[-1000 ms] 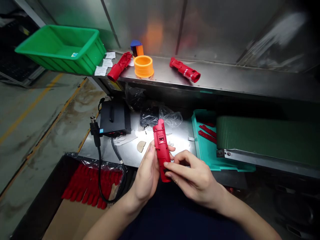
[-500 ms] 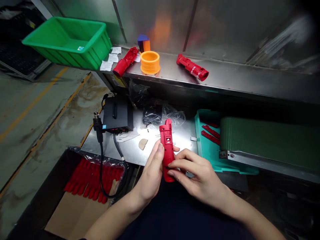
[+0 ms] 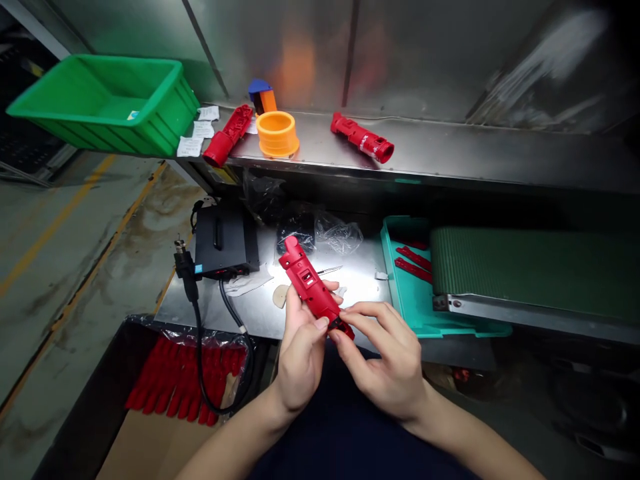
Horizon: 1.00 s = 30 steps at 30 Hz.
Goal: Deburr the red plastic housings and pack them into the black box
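Observation:
A long red plastic housing (image 3: 311, 288) with a small square opening and several holes lies tilted in front of me, its top end leaning to the left. My left hand (image 3: 303, 355) is closed around it, thumb across its lower part. The fingertips of my right hand (image 3: 389, 353) pinch the housing's lower end, where a small dark spot shows between them. Whether that spot is a separate part or a gap, I cannot tell. My fingers hide the underside and part of the lower end.
On the metal shelf (image 3: 440, 143) are a green bin (image 3: 160, 123), an orange ring (image 3: 278, 135) and two red housings (image 3: 363, 138). Below are a black box (image 3: 225, 237) with a cable, a teal tray (image 3: 395, 300), a green conveyor (image 3: 530, 273) and a carton of red parts (image 3: 185, 380).
The red housing has turned from nearly upright to leaning left. My right fingertips now pinch its lower end, and a dark spot shows there. The whole view has shifted slightly.

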Each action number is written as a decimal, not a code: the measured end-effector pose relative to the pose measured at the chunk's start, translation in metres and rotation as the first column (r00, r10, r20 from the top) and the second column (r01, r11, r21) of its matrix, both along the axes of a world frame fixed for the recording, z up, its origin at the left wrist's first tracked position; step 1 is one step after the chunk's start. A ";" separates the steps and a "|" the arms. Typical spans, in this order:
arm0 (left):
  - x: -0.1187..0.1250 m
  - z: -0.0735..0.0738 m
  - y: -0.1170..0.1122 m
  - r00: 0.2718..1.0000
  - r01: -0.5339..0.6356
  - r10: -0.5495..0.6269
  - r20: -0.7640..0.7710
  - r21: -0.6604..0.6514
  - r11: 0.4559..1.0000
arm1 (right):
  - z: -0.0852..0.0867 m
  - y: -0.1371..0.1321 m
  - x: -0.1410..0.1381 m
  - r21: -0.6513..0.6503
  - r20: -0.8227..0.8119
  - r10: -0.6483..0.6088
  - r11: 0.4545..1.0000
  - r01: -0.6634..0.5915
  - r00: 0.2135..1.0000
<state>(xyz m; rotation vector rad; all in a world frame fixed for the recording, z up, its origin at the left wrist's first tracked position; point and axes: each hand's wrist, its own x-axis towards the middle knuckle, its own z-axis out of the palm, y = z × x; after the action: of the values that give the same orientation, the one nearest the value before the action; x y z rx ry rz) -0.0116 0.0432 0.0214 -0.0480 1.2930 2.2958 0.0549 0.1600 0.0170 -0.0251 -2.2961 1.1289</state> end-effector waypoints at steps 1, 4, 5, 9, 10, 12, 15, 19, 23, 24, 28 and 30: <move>0.001 -0.002 0.001 0.999 -0.008 0.008 -0.040 -0.009 1.000 | 0.000 -0.001 -0.002 0.026 -0.020 -0.014 1.000 0.014 1.000; 0.002 -0.010 0.003 0.991 -0.016 0.014 -0.130 -0.015 1.000 | -0.003 -0.002 -0.007 0.114 -0.083 -0.052 0.992 0.061 0.995; 0.003 -0.011 0.004 0.990 -0.013 0.011 -0.142 -0.010 1.000 | -0.004 -0.002 -0.007 0.151 -0.104 -0.065 0.985 0.080 0.992; 0.002 -0.012 0.005 0.992 0.013 -0.016 -0.125 -0.023 1.000 | -0.010 0.000 -0.005 0.257 -0.149 -0.082 0.959 0.119 0.985; 0.001 -0.012 0.005 0.994 0.019 -0.022 -0.110 -0.030 0.999 | -0.011 0.001 -0.004 0.244 -0.139 -0.073 0.964 0.106 0.988; -0.002 -0.009 0.006 0.996 0.046 -0.047 -0.071 -0.022 0.999 | -0.011 0.003 -0.002 0.102 -0.067 -0.052 0.993 0.058 0.996; -0.005 -0.006 0.007 0.994 0.104 -0.103 -0.036 0.048 0.993 | -0.008 0.010 -0.002 -0.394 0.145 0.067 0.919 -0.005 0.987; -0.003 -0.004 0.010 0.987 0.157 -0.153 -0.052 0.073 0.985 | -0.004 0.023 -0.005 -0.797 0.273 0.309 0.603 0.034 0.911; 0.001 -0.007 0.014 0.979 0.202 -0.199 -0.047 0.071 0.977 | -0.004 0.031 -0.007 -0.872 0.270 0.385 0.487 0.054 0.883; 0.001 -0.008 0.015 0.979 0.204 -0.202 -0.038 0.067 0.977 | -0.007 0.032 -0.008 -0.880 0.269 0.396 0.471 0.058 0.878; -0.003 -0.015 0.012 0.981 0.190 -0.191 0.024 0.050 0.981 | -0.034 0.040 -0.009 -0.865 0.301 0.434 0.499 0.052 0.849; -0.007 -0.018 0.007 0.979 0.193 -0.195 0.061 0.049 0.980 | -0.062 0.049 -0.006 -0.704 0.446 0.313 0.701 0.113 0.839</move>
<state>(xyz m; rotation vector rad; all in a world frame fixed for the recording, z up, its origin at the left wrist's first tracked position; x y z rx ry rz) -0.0188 0.0505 0.0031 0.0172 1.1617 2.1370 0.0488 0.2093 -0.0448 -0.5933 -2.1381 2.2642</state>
